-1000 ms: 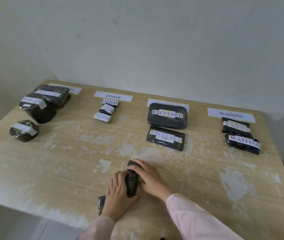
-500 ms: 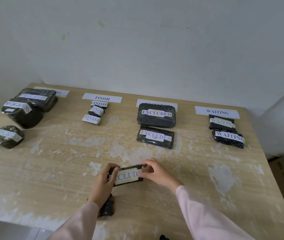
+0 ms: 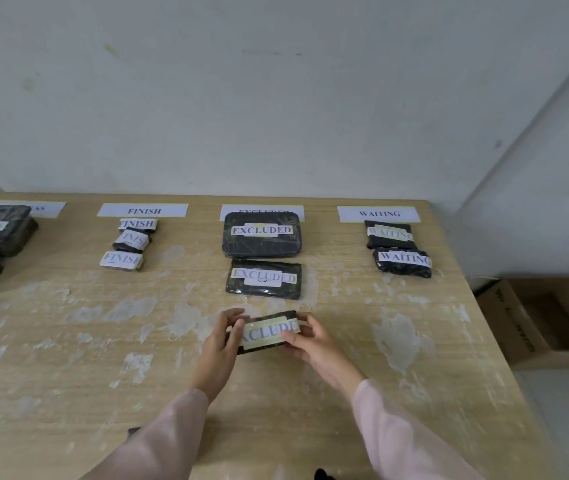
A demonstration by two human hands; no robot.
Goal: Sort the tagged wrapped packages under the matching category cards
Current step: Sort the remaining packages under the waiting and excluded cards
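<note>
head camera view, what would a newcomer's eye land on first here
Both hands, left hand and right hand, hold a small dark wrapped package tagged EXCLUDED at the near middle of the worn wooden table. Just beyond lie two larger dark EXCLUDED packages under the white EXCLUDED card, with FINISH and WAITING rows either side.
</note>
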